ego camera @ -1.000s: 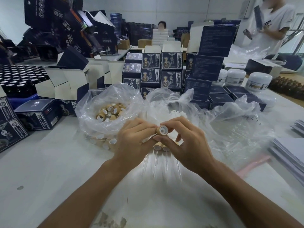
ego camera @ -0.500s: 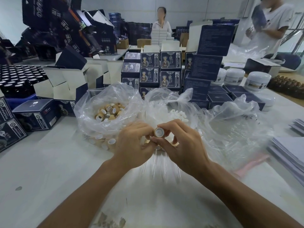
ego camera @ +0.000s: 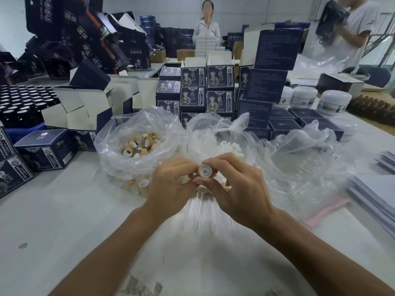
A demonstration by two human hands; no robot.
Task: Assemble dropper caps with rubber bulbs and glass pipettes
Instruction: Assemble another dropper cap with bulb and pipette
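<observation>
Pinched between thumb and fingers of right hand [ego camera: 239, 189]: tan cap [ego camera: 205, 170], white-lined open end turned toward camera, held above table [ego camera: 64, 221] just in front of bags. Left hand [ego camera: 171, 182] curled against cap's left side; what it holds cannot be told. Finished droppers [ego camera: 201, 201] laid below hands, glass tubes pointing toward camera. Bag of caps [ego camera: 139, 144] seen behind left hand, bag of white bulbs [ego camera: 230, 146] behind right. Dark boxes [ego camera: 220, 90] stacked beyond.

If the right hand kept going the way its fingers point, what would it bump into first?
Probably the left hand: the right hand points left, across the cap it pinches. Depth is hard to judge.
</observation>
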